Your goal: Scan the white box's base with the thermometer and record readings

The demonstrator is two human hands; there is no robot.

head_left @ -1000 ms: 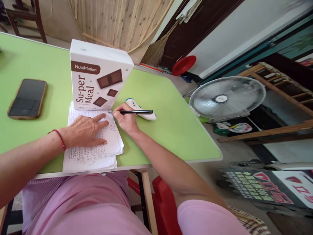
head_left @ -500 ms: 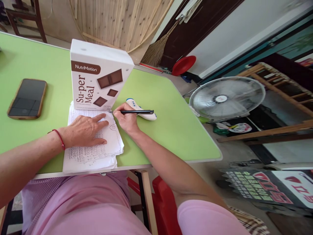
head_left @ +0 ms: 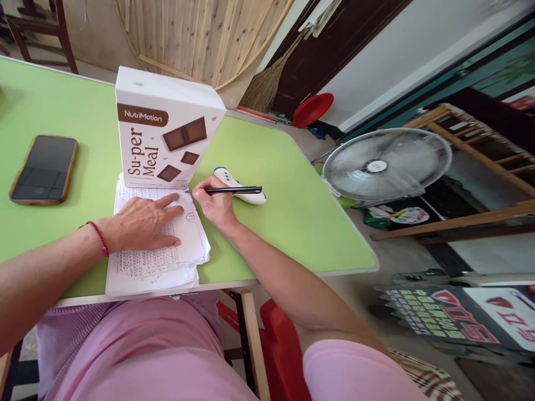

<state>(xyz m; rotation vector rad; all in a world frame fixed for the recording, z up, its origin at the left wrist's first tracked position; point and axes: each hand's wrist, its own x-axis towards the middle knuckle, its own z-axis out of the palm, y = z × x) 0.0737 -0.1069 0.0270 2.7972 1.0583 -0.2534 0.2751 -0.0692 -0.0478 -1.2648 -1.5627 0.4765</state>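
Note:
My left hand [head_left: 146, 225] lies flat with spread fingers on a stack of handwritten paper sheets [head_left: 188, 239]. In my right hand [head_left: 215, 206], a black pen [head_left: 238, 190] is pinched, its tip at the top right of the paper, close to the bottom of the box. A white box [head_left: 150, 136] labelled "NutriMotion Su-per Meal" stands upright at the far edge of the sheets. Just behind my right hand lies a white handheld device with blue buttons [head_left: 251, 198], partly hidden by the pen and hand.
A phone in a brown case [head_left: 44, 170] lies on the green table [head_left: 301, 223] at the left. Past the table's right edge stand a large fan [head_left: 384, 167] and a wooden rack [head_left: 468, 220]. A red stool [head_left: 280, 351] is below the near edge.
The view has shifted slightly, so the things on the table appear a little farther left. Both hands keep nearly the same place on the paper, and the pen stays in my right hand.

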